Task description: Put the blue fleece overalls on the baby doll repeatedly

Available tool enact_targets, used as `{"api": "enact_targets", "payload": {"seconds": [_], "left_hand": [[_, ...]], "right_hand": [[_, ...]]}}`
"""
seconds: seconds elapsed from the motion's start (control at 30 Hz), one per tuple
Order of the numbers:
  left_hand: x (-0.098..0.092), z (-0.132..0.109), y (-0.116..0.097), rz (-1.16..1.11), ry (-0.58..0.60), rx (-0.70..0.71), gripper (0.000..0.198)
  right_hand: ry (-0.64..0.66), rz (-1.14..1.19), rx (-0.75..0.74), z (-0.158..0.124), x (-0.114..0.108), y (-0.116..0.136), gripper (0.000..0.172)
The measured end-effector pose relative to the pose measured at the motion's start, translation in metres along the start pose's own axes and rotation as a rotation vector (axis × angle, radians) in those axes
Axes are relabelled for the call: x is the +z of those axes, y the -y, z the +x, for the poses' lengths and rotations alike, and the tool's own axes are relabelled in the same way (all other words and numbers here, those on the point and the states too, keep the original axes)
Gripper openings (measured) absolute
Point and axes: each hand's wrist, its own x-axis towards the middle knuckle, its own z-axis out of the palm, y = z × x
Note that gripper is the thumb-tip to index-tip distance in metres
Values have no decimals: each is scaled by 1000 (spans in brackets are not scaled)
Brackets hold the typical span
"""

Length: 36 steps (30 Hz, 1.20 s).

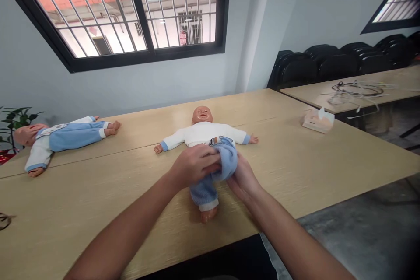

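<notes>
A baby doll (203, 133) lies on its back in the middle of the wooden table (98, 201), dressed in a white top and blue trousers (226, 159). My left hand (193, 164) is closed on the bunched blue trousers at the doll's hips. My right hand (244, 177) grips the same trousers from the right side, under the raised leg. One trouser leg and a bare foot (208, 214) point toward me.
A second doll (62, 138) in the same clothes lies at the table's far left. A tissue box (318, 120) sits at the right. Another table (361, 92) with cables and black chairs (344, 61) stand behind. A plant (15, 120) is at the left edge.
</notes>
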Motion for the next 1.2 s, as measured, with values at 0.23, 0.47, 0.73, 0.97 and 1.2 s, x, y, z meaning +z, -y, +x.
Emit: {"api": "enact_targets", "payload": {"seconds": [0.23,0.47,0.73,0.97,1.2], "left_hand": [[1,-5,4,-87,95,16,23],[1,-10,9,-14,123,27,29],[6,-6,0,203,39,-48,20],[0,-1,-2,50,43,-92,38],[3,-3,0,96,164,-121,51]], "right_hand": [[252,-137,194,-9,-2,11,37],[172,-184,128,1,-14,16,36],[105,-197,83,1,-13,11,42],[191,-188,87,-8,-12,11,41],[165,-336,63,-4,-15,6,39]]}}
